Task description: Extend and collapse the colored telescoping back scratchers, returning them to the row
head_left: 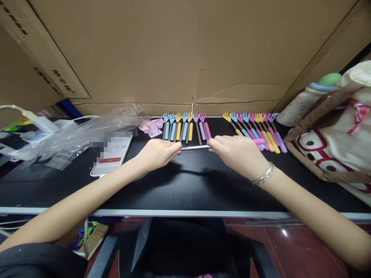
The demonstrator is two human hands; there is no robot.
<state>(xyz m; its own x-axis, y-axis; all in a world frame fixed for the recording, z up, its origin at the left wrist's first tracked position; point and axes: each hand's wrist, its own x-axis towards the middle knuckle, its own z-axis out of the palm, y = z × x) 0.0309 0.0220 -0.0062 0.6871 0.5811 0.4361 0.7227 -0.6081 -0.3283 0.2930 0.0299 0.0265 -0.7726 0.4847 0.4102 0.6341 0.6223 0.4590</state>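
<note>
A thin metal rod (194, 147), seemingly the shaft of a back scratcher, stretches level between my hands above the black table (185, 193). My left hand (160, 154) is closed on its left end. My right hand (234, 152) grips the other end, and a pink handle (259, 141) sticks out beyond that hand. Whatever sits inside each fist is hidden. Just behind lie several claw-headed rods (199, 133) with loose coloured handles (184, 131) beside them. Several back scratchers with handles fitted (269, 139) lie in a slanting row near my right hand.
A phone (111, 154) and clear plastic bags (87, 131) lie to the left. Small printed cards (152, 126) are behind my left hand. On the right stand a fabric bag (327, 146) and a bottle (301, 102). Cardboard (162, 50) walls the back.
</note>
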